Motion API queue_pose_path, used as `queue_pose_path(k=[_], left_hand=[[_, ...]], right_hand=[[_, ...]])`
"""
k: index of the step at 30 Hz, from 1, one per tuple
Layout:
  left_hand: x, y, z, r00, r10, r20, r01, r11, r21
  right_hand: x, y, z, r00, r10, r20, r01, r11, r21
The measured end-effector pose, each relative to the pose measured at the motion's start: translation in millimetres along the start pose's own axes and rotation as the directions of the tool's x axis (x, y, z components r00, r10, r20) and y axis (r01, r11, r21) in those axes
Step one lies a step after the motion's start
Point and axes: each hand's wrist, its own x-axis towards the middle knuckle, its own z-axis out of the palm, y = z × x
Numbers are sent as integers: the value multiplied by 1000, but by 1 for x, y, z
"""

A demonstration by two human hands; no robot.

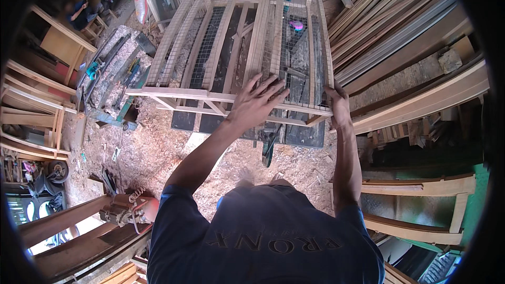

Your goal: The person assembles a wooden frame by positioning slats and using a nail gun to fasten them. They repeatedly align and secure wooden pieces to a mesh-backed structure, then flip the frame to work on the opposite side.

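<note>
In front of me stands a large wooden frame [184, 93] of light slats, covered with wire mesh [213, 37], like a cage. My left hand [258, 100] lies on the mesh and slats near the frame's front edge, its fingers spread. At the near right corner, my right hand [340, 106] is closed round the frame's edge, fingers on top; part of its grip is hidden. Beneath the frame is a dark worktop [305, 135]. Through the mesh I see a small pink and purple object [296, 24], too unclear to name.
Stacked wooden strips [400, 26] line the right side. A tool-strewn bench [113, 73] stands left, near a red air compressor [131, 210]. Wood shavings [152, 152] cover the floor. Other people [79, 13] sit at the far left. Curved wooden pieces [421, 186] lie at lower right.
</note>
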Motion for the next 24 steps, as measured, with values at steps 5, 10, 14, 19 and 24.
queue_pose_path(k=[5, 10, 14, 19, 24], left_hand=[[2, -8, -11, 970, -88, -227, 104, 993, 59], [4, -40, -39, 858, -130, -497, 182, 982, 56], [-2, -77, -65, 814, -38, -579, 171, 969, 177], [-12, -95, -79, 748, -90, -658, 259, 952, 163], [-23, -106, -76, 723, -124, -679, 386, 888, 249]], right_hand=[[-6, -37, 27, 998, 4, 67, -9, 997, 78], [-17, -78, 66, 980, -88, 177, 90, 996, -2], [-9, -126, 86, 871, -158, 465, 195, 980, -33], [20, -139, 58, 733, -339, 590, 410, 912, 15], [140, -58, -40, 889, -438, 134, 436, 899, 43]])
